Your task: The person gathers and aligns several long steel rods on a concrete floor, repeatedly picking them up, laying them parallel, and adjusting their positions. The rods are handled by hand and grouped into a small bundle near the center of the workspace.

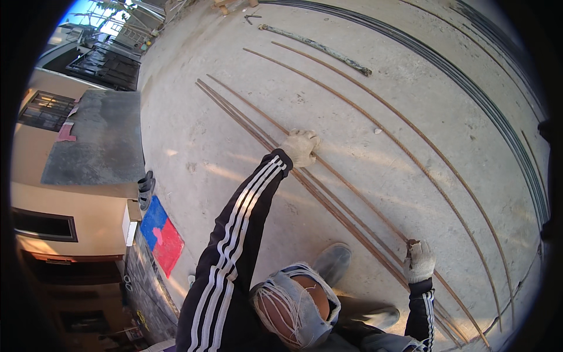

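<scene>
My left hand (301,146), in a pale work glove, is closed around a thin rusty steel rod (352,186) at mid-length. My right hand (420,262), also gloved, grips the same rod nearer my body. Just left of it, a few more rusty rods (328,200) run almost parallel, passing beside my left wrist and behind my right hand. Both sets of fingers are partly hidden, so how they wrap the rod is not fully visible. To the right, two separate rusty rods (404,149) lie on the concrete.
A bundle of dark rods (469,79) curves along the far right of the concrete floor (193,176). A speckled pipe (316,47) lies farther off. At left are a blue and red mat (161,234), sandals (145,189) and a grey ramp (97,141). My boot (333,263) stands beside the rods.
</scene>
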### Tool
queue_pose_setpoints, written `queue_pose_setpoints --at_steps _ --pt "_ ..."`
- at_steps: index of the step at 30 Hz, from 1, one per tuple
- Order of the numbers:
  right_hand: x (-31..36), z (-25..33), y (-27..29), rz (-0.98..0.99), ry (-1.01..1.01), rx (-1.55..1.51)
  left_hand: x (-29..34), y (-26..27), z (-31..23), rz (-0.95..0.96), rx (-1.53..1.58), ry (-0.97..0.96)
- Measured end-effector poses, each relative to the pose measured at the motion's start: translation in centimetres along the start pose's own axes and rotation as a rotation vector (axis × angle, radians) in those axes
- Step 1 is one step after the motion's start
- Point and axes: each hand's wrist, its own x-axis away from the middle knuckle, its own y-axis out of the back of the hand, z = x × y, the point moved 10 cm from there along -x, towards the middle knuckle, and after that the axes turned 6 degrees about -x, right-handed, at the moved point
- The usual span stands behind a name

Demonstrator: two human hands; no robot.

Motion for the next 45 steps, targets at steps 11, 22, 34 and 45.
queue_pose_setpoints --at_steps 11,22,34,45 --pt "-2.9 1.3 -3.3 0.077 0.028 -0.023 1.8 -2.5 -11.8 0.129 0.019 -0.379" --pt "-5.4 5.0 -6.5 0.158 -0.046 0.021 2.7 -5.4 -6.8 0.033 -0.055 -0.29" --pt "2.6 -0.3 -4.9 0.09 -0.295 -0.038 3.6 -7.6 -6.3 -0.219 0.633 -0.181" --pt "4.2 -0.3 -4.8 0.161 -0.285 -0.162 4.2 -6.1 -7.6 -0.142 0.371 -0.179"
